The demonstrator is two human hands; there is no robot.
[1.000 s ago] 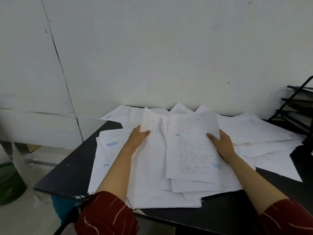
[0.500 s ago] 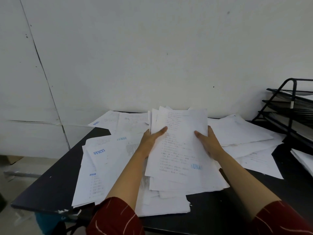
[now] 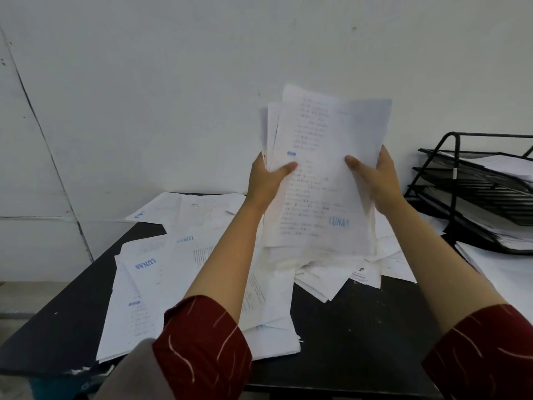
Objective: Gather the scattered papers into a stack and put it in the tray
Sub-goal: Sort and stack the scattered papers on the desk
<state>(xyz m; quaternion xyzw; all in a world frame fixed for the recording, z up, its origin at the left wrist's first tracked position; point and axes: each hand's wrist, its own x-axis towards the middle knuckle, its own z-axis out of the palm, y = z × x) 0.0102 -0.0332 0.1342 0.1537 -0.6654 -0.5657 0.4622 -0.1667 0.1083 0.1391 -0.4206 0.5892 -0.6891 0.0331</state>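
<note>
A thick bundle of white printed sheets bearing a blue "LUNAS" stamp [image 3: 323,180] is held upright above the black rectangular table top [image 3: 360,327]; the left hand [image 3: 266,180] grips its left edge, thumb curled across the front sheet and fingers hidden behind; the right hand [image 3: 375,177] grips the right edge in the same manner. The sheets in the bundle are not squared; several top corners are stepped out of line at the upper left. Loose white papers [image 3: 150,272] are left spread over the table's left half, and a smaller untidy heap [image 3: 340,272] lies directly beneath the bundle. The black wire tiered paper tray [image 3: 473,180] stands at the right, near the right hand, with paper already on its shelves.

Risks are judged as follows: the unaligned inner sheets could slide out at the bottom, since only the side edges are pinched; protruding corners could catch on the tray's wire frame on insertion; the gathering is judged incomplete, so the sheets left on the table could be omitted if the bundle is filed now.
</note>
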